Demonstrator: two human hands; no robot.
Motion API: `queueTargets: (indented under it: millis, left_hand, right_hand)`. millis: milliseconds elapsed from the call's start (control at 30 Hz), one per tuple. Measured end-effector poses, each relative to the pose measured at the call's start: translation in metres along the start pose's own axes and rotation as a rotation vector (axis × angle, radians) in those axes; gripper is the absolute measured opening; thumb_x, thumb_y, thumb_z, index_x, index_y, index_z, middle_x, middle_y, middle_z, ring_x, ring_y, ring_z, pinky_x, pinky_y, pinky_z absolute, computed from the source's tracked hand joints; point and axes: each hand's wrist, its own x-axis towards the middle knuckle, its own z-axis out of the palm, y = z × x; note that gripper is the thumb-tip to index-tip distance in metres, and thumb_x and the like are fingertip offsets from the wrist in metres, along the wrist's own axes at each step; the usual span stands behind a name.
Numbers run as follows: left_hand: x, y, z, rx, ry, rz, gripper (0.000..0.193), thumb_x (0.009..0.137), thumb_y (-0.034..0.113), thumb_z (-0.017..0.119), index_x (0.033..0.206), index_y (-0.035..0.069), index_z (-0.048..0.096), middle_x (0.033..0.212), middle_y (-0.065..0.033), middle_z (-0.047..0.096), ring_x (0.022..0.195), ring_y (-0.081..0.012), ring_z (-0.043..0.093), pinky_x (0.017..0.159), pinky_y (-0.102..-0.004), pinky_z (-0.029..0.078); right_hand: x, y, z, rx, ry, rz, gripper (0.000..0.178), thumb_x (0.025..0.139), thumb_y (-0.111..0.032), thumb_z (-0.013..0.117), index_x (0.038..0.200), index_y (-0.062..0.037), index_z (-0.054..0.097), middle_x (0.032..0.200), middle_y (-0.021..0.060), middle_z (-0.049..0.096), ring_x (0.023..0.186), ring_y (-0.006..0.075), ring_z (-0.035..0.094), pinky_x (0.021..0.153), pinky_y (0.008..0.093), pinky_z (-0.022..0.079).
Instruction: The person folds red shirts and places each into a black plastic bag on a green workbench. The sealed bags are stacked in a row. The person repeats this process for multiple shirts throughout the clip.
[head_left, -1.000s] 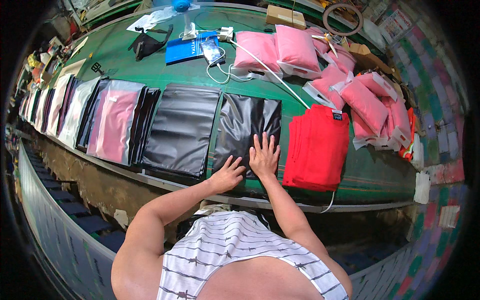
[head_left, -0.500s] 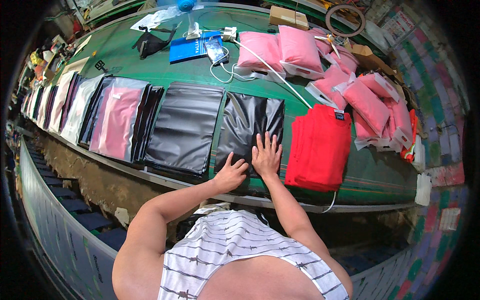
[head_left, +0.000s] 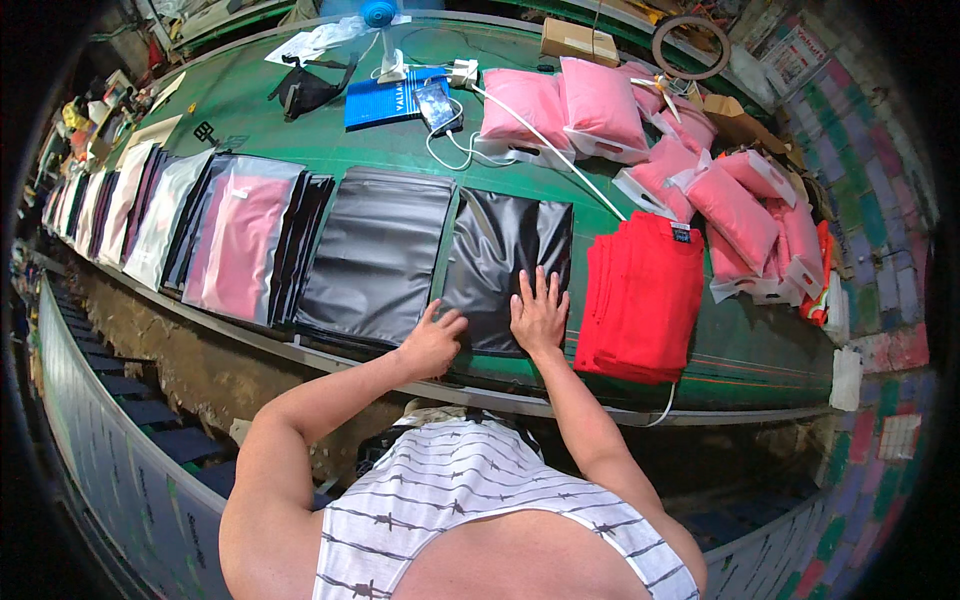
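A shiny black plastic bag [head_left: 507, 235] lies flat on the green table, creased near its top. On its lower right part, my right hand [head_left: 541, 318] rests flat with fingers spread. My left hand [head_left: 432, 342] is at the bag's lower left edge, over the gap beside a stack of dark grey-black plastic bags [head_left: 375, 250]. Its fingers are bent and slightly apart, with nothing visible in them. To the right of my right hand sits a folded stack of red garments [head_left: 640, 300] with a dark neck label.
Pink packed bags [head_left: 730, 210] are piled at the right. A row of bagged garments [head_left: 240, 240] runs left. Farther back are a blue flat package [head_left: 385, 103], a phone [head_left: 437, 107] with white cables, a small blue fan [head_left: 378, 14], a black pouch [head_left: 305, 92] and a cardboard box [head_left: 579, 40].
My left hand has moved left, off the black bag's lower part to its left edge. My right hand stays flat on the bag. The view has shifted slightly.
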Motion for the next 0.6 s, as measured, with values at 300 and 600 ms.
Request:
queueTargets:
  millis: [300,600]
  left_hand:
    - [0.039,-0.041,0.012,-1.034,0.273,-0.820,0.039,0.083,0.014,0.068,0.118,0.001,0.058,0.113,-0.0207,0.063,0.099,-0.0329,0.062,0.089,-0.0404,0.050]
    - [0.015,-0.053,-0.097,-2.013,0.374,-0.389,0.035,0.092,0.029,0.064,0.115,0.003,0.067,0.096,-0.0091,0.071,0.071,-0.0157,0.063,0.064,-0.0275,0.050]
  right_hand:
    - [0.032,0.043,-0.021,0.414,-0.257,0.622,0.067,0.084,-0.022,0.074,0.144,-0.0142,0.044,0.124,0.0244,0.059,0.110,0.0453,0.060,0.096,0.0488,0.048]
    - [0.016,0.075,-0.115,2.283,-0.363,0.408,0.043,0.103,-0.034,0.049,0.120,0.0023,0.066,0.114,0.0171,0.071,0.091,0.0252,0.072,0.076,0.0338,0.058]
